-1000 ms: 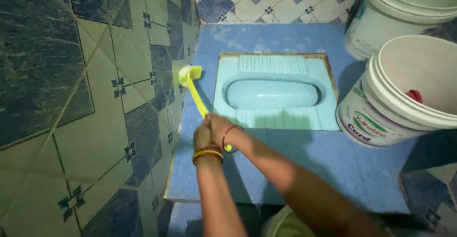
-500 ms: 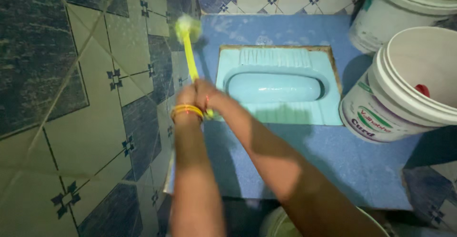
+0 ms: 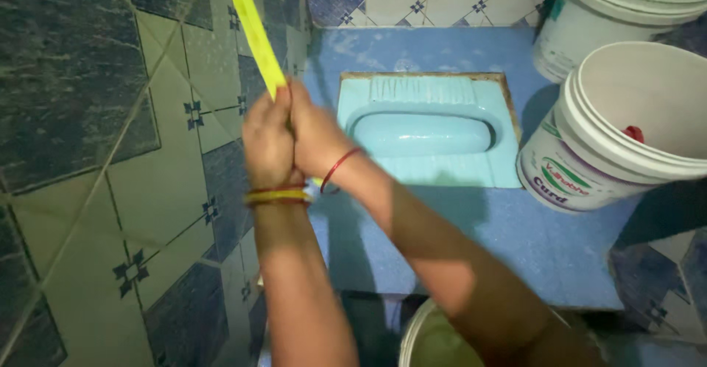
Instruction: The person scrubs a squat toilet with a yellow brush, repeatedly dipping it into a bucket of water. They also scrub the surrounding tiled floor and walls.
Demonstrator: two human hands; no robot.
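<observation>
Brush handle (image 3: 254, 32): yellow plastic, flat and narrow, smooth; held in front of the tiled side wall, left of the squat pan; long axis slanted, lower end in the hands, upper end leaning up and to the left, out of frame at the top; brush head not in view.
Left hand (image 3: 266, 146): grip clamped around the lower end of the brush handle; yellow and red bangles on the wrist.
Right hand (image 3: 315, 135): grip also clamped on the brush handle, pressed against the left hand; thin red bangle on the wrist.
Squat pan (image 3: 423, 127): pale blue glazed ceramic, rectangular with an oval bowl, ribbed foot treads along the far edge; set flush in the floor.
Floor (image 3: 530, 242): blue, matte, raised as a platform.
Side wall (image 3: 96, 153): glossy square tiles, cream and mottled dark blue, small cross motifs at the corners.
Buckets (image 3: 626, 138): two round white plastic ones, right of the pan; nearer one with a printed label and a red object inside.
</observation>
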